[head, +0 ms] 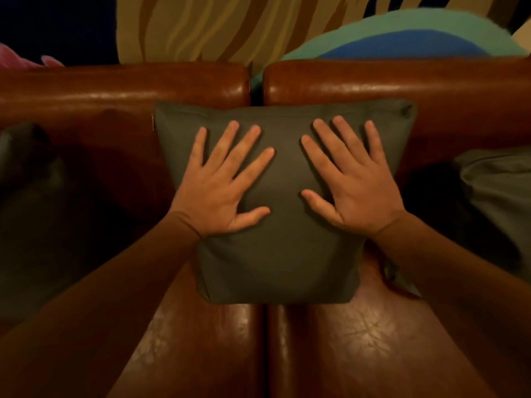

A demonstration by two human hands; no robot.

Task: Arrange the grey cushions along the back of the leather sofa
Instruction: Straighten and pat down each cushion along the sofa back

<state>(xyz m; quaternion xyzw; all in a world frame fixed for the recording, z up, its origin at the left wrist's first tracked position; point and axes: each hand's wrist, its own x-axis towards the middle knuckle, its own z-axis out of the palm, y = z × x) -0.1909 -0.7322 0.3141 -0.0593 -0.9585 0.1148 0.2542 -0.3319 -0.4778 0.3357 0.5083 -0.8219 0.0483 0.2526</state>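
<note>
Both grips flat, fingers spread: left hand, right hand press centre cushion upright vs sofa back; side cushions prob. slumped.

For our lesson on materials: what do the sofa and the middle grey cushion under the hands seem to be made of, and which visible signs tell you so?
Sofa: probably leather or a look-alike, reddish-brown and glossy; light glints off it and the seat shows fine creases.
Middle grey cushion: seemingly woven cloth, matt, with a stitched seam along its top edge; it looks soft under the flat left hand and right hand.
</note>
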